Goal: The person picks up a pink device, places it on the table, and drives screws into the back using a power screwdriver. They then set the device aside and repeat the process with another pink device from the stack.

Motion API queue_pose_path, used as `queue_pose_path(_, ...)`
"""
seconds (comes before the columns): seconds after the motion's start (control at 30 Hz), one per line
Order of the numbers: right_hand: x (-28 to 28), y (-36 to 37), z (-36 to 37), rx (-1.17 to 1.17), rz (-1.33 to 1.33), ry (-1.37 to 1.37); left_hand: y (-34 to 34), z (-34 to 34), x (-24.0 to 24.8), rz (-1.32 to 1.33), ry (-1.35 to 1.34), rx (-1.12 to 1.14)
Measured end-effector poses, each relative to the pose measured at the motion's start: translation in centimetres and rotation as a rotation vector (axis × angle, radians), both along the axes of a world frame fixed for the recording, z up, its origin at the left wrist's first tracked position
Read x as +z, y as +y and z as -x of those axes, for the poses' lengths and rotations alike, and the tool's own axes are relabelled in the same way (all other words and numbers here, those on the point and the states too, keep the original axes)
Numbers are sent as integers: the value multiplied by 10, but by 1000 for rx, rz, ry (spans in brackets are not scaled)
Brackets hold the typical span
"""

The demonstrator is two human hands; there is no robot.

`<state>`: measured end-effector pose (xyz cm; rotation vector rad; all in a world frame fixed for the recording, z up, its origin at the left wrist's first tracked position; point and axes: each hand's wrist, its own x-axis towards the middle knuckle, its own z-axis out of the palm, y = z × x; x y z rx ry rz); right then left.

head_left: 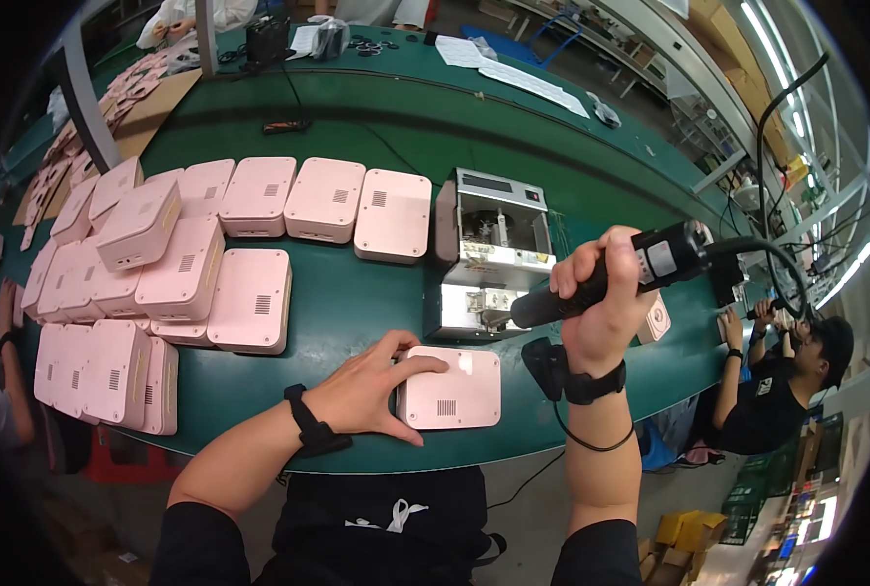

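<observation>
On the green table in front of me lies a pink plastic box (469,396) with rounded corners, a slotted vent and small corner holes. My left hand (371,386) grips its left side, thumb at the near edge and fingers on the top. In my right hand (601,283) is a black corded electric screwdriver (576,293), fingers wrapped round its body. Its tip points left, at the front of a grey metal screw feeder (493,244). Whether a screw sits on the tip is too small to tell.
Many similar pink boxes (249,298) stand in rows and stacks to the left. Behind the feeder runs a raised green ledge (405,83) with papers. Another pink part (655,317) lies right of my right hand. A person in black (777,391) sits at the right; a cable (772,249) trails from the screwdriver.
</observation>
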<state>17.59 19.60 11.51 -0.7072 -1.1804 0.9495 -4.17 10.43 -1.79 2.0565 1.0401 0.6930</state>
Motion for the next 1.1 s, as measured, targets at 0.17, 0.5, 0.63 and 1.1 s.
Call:
queue_pose_path(0.17,-1,-5,-2,61,12,-13,2,2,-5,-34,-32,-6)
queue_pose_path(0.5,-2,-3,-1,75,24,-101,-4,-7,-10,-55,-44,34)
queue_pose_path(0.63,-4,-21,-13,51,44,-81,-3,-6,-10,-39,-51,37)
queue_pose_path(1.1,-33,-26,-26,10,47,-63,-1,-8,-12,-59,-52,49)
